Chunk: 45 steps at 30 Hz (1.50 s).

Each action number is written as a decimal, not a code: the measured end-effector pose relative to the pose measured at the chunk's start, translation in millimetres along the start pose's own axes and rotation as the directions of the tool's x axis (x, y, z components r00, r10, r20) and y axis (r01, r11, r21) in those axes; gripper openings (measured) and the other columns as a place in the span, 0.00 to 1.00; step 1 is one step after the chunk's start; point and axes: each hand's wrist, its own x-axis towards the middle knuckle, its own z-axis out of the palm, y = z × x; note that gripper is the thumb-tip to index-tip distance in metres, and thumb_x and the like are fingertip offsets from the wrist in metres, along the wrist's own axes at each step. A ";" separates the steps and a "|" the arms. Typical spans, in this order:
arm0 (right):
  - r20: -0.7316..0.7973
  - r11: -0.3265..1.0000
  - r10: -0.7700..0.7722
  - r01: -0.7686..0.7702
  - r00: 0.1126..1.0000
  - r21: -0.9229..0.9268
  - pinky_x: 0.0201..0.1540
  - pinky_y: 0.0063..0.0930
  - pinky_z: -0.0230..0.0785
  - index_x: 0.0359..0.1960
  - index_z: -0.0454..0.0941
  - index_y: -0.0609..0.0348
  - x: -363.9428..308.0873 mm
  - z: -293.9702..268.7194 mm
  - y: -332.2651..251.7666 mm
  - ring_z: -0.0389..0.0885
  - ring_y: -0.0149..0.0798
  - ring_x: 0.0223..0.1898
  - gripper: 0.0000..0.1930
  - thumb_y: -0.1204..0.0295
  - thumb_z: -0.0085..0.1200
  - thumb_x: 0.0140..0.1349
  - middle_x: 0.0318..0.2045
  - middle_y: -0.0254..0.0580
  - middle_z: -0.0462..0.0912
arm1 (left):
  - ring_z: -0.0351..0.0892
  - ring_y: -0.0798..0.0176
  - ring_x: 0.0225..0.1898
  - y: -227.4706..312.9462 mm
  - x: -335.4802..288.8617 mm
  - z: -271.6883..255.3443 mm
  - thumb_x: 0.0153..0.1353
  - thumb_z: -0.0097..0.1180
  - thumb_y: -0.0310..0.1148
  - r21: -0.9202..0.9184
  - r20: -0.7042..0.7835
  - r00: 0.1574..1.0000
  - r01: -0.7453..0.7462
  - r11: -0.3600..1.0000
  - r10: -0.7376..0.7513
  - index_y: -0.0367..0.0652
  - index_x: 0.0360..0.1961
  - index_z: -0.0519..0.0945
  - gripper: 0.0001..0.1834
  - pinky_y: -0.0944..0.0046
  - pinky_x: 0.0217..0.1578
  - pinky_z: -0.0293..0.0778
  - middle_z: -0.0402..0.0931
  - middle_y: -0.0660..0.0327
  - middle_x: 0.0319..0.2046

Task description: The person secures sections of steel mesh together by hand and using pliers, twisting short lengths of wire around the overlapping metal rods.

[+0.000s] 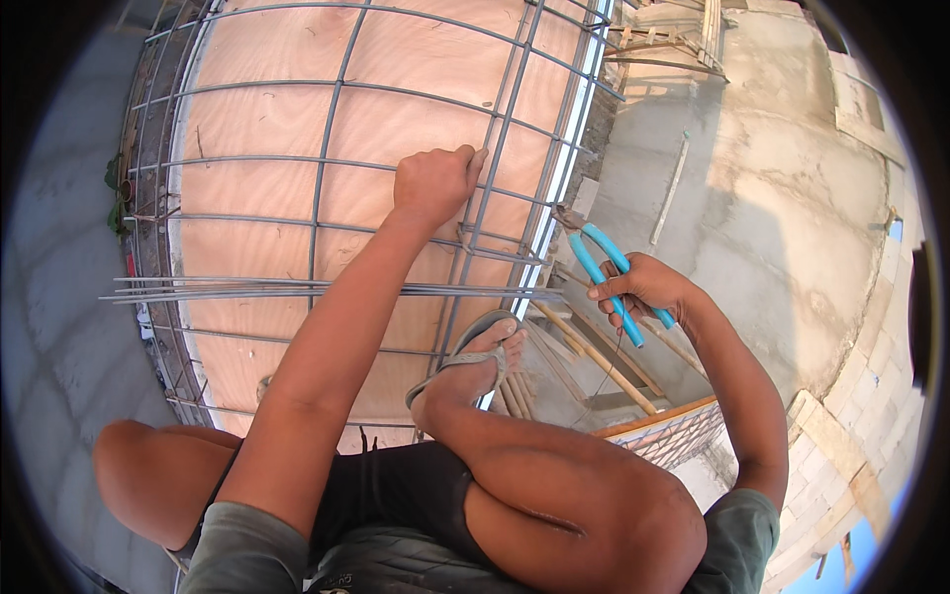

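Observation:
My left hand [427,186] is closed in a fist on the steel rebar mesh [505,124], its thumb side beside a lengthwise bar. The fingers' undersides are hidden. In my right hand [648,285] is a pair of pincers [591,259] with light blue handles, which are spread apart. The dark jaws point up and left, close to the mesh's right edge. A thin wire [616,361] hangs down below my right hand. Several loose straight rods [218,289] lie in a bundle across the mesh, nearer to me than my left hand.
Plywood sheeting [257,124] lies under the mesh. My sandalled foot [485,356] rests at its right edge, beside a white edge strip [564,183]. Past that edge lies a lower concrete floor [752,178] with timber pieces [594,342] on it. Grey ground [69,238] lies left.

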 end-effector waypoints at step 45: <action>-0.030 -0.041 -0.698 -0.082 0.715 -0.996 0.46 0.49 0.76 0.47 0.83 0.60 16.1 -105.6 -11.6 0.82 0.55 0.42 0.15 0.75 0.55 0.58 0.36 0.50 0.83 | 0.83 0.48 0.22 -0.2 -3.7 -1.1 0.73 0.48 0.54 -0.044 -0.055 0.997 -0.051 0.998 0.049 0.50 0.31 0.85 0.24 0.49 0.22 0.76 0.81 0.53 0.18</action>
